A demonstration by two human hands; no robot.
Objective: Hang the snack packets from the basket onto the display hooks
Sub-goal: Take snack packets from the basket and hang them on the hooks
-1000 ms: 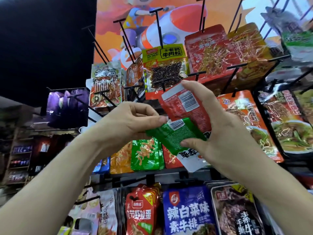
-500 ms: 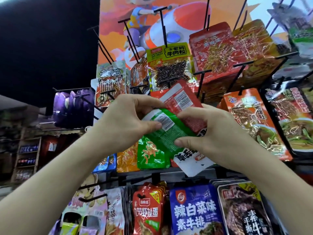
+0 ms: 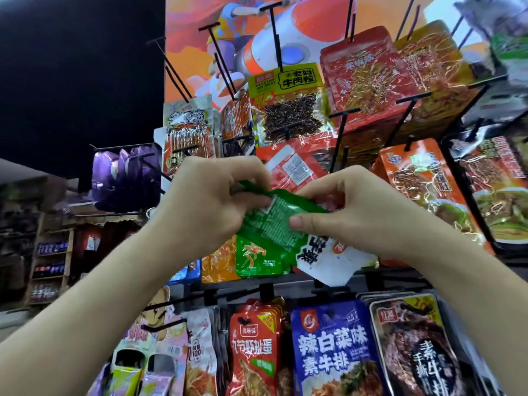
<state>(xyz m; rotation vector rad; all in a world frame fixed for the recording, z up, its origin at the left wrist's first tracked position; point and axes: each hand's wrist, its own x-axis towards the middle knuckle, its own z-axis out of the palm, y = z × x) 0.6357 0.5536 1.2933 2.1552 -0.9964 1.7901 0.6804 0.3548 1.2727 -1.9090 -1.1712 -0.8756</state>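
Green packet (image 3: pixel 268 224) | left hand (image 3: pixel 205 201) pinches top-left edge | right hand (image 3: pixel 351 212) thumb-pinches right side | both raised

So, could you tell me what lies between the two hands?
Head view: a green snack packet, pinched by the left hand and the right hand.

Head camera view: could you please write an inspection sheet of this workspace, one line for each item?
Surface: no table; an upright display board with a cartoon poster.
Job's things: green packet held in front of the board, not on a hook; red packet right behind it; display hooks, some bare; basket not in view.
Clutter: many hung packets, such as a blue packet and purple packets.
Hands: left hand and right hand both pinch the green packet.
Cables: nothing seen.
Surroundings: shelves of goods at far left; dark above them.
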